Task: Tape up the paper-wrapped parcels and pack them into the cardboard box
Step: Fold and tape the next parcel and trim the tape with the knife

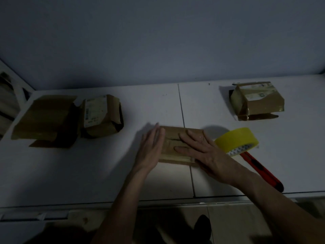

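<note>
Near the worktop's front edge, my flat right hand [198, 148] presses the parcel [175, 147] while my open left hand [151, 148] flanks it; it seems light, stiff-sided, best gripped by its ends.

Bare table [109, 166] lies open between the box [45, 120] at far left and the middle parcel [177, 138]. On the right, a tape roll [235, 140] and knife [262, 170] crowd close beside that parcel.

left hand [150, 148] flat beside parcel [173, 138] | right hand [202, 152] flat on top
</note>
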